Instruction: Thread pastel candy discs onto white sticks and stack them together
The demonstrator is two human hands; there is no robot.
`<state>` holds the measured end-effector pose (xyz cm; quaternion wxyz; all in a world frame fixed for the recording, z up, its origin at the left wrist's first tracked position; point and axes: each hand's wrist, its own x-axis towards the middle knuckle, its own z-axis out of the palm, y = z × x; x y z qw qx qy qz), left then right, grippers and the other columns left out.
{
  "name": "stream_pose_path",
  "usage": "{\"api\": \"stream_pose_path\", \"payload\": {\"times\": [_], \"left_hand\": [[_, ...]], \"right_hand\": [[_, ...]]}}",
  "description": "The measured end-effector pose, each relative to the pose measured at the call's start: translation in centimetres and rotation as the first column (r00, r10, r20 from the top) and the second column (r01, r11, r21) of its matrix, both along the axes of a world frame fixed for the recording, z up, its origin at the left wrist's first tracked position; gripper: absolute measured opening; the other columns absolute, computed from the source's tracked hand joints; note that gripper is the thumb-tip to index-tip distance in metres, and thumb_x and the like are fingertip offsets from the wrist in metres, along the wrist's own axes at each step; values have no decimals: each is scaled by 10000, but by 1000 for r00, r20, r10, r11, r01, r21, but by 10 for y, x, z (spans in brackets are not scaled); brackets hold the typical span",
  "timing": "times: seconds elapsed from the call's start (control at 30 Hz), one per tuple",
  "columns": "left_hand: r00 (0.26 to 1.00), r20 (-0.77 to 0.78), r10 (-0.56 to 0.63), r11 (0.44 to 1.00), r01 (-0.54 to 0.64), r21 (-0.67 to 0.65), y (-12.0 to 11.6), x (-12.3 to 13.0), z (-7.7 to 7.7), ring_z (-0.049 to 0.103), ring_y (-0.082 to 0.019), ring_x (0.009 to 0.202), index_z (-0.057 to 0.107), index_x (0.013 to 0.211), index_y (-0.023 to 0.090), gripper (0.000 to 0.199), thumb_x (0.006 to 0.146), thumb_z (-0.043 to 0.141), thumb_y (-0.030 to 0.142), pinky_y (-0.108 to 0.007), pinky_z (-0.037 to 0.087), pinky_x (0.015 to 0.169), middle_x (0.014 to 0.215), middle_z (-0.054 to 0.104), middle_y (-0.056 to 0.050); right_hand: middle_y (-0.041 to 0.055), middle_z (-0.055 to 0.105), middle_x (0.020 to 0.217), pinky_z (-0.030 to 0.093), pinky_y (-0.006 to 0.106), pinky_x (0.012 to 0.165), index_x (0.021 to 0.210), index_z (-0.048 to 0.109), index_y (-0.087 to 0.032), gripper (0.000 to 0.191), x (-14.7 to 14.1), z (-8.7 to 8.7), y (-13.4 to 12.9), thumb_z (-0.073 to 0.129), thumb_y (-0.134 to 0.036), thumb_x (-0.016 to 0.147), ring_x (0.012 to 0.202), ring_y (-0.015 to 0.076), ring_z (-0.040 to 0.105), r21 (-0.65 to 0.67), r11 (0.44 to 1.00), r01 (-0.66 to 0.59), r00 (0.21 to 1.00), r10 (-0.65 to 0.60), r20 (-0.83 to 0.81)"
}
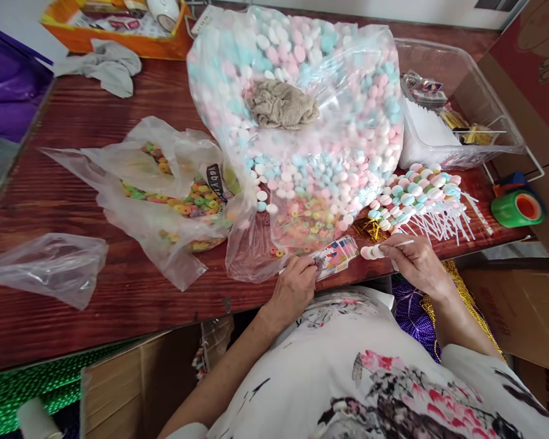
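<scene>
In my right hand (418, 265) is a white stick with several pale round candies (370, 251) threaded on its left end, pinched between thumb and fingers. My left hand (296, 283) is closed at the left end of a small stack of printed plastic bags (336, 255) by the table's front edge. Beyond my right hand lies a pile of pastel candy sticks (421, 192), their white sticks toward me. Gold twist ties (370, 229) sit beside that pile. A big clear bag of pink, blue and white candies (293, 158) stands in front of me.
To the left lie an opened bag of colourful candy rings (183, 204) and a clear plastic bag (50, 268). A brown cloth (281, 103) rests on the big bag. Green tape (516, 208) and a clear bin (494, 131) are right; an orange box (114, 33) is at back left.
</scene>
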<state>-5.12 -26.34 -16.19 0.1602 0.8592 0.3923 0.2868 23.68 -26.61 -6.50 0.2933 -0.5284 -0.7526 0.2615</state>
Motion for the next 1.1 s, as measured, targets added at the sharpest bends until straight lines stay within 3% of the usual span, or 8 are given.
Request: {"api": "stream_pose_path", "payload": {"times": [0.2,0.33,0.43,0.53,0.8,0.93,1.1], "left_hand": [[967,239,93,986,-55,-158,8,0,-6,620,-174,815,651,753,163,123,876,639,162,-315,505,744,847,664,-56],[949,279,147,963,-73,-261,13,-2,-7,621,-167,782,622,696,165,160,825,708,206,-307,497,720,806,645,-39],[947,290,137,957,-51,-284,16,-4,-8,619,-167,778,620,688,164,178,813,730,228,-301,493,707,806,648,-39],[944,307,124,957,-32,-288,18,-4,-8,620,-162,780,616,685,166,190,813,735,239,-292,495,705,807,652,-36],[943,322,88,965,0,-263,16,-6,-6,617,-160,769,612,714,163,181,839,713,246,-285,493,692,812,647,-47],[956,291,46,985,6,-175,16,-7,-8,611,-157,774,600,735,161,180,869,687,245,-294,492,727,815,644,-47],[973,231,-15,996,34,-79,14,-6,-12,606,-157,798,590,760,168,157,910,619,206,-307,493,769,842,653,-47]], "right_hand": [[22,747,827,497,281,609,896,757,-223,207,6,3,-7,558,-238,949,663,132,651,-36,998,60,997,-61,-45],[19,729,766,494,280,587,867,762,-218,199,8,-5,-10,582,-265,938,632,134,629,-119,990,75,986,-92,-142],[9,710,737,489,282,550,873,764,-235,133,10,-4,-14,641,-273,901,617,139,617,-138,972,188,899,-227,-375],[12,723,757,500,278,524,856,774,-250,118,6,-6,-14,669,-297,881,609,138,625,-200,964,175,794,-259,-551],[25,740,748,531,240,547,819,777,-232,133,-8,-43,6,700,-330,864,648,138,668,-321,945,58,699,-268,-663],[19,743,759,530,239,568,838,776,-236,127,-7,-48,7,694,-327,869,646,132,662,-337,941,19,710,-250,-658],[23,752,830,557,312,681,885,772,-253,136,-2,-35,4,663,-335,891,727,167,679,-253,966,-62,823,-94,-560]]}}
